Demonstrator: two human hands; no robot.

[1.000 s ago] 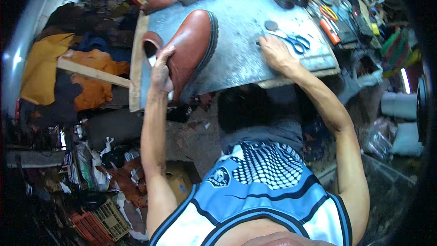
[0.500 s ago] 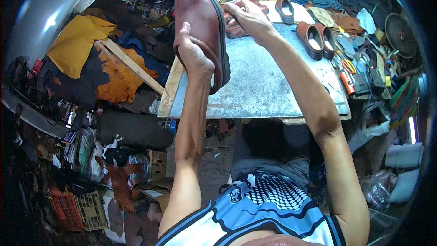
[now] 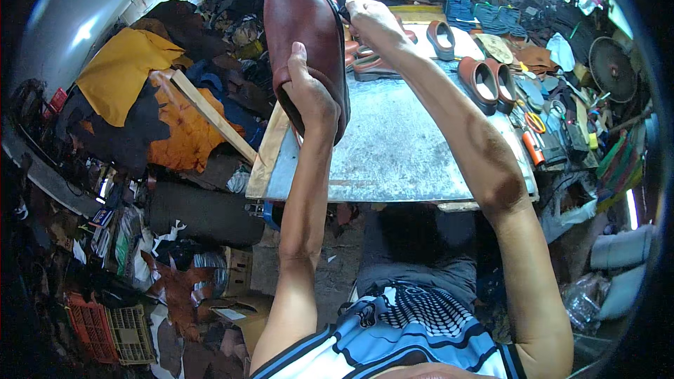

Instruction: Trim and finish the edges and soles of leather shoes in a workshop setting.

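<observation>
A reddish-brown leather clog (image 3: 298, 21) with a dark sole is held up over the far left of the table, its toe pointing away from me. My left hand (image 3: 309, 91) grips it at the opening, thumb on the upper and the other fingers hidden inside or behind. At the shoe's right side, my right hand (image 3: 375, 24) is closed, its fingertips beside the sole edge near the toe. A small dark piece shows at those fingertips; what it is I cannot make out.
On the metal-topped table (image 3: 400, 140) stand a pair of brown clogs (image 3: 484, 83), a single clog (image 3: 441, 38) and more shoes behind my right hand. Scissors (image 3: 535, 123) and an orange-handled tool (image 3: 532, 149) lie at the right edge. Yellow leather (image 3: 126, 67) is heaped at left.
The clog has turned slightly and shifted a little left. My right fingertips have come closer to the sole edge. The table now sits lower in view.
</observation>
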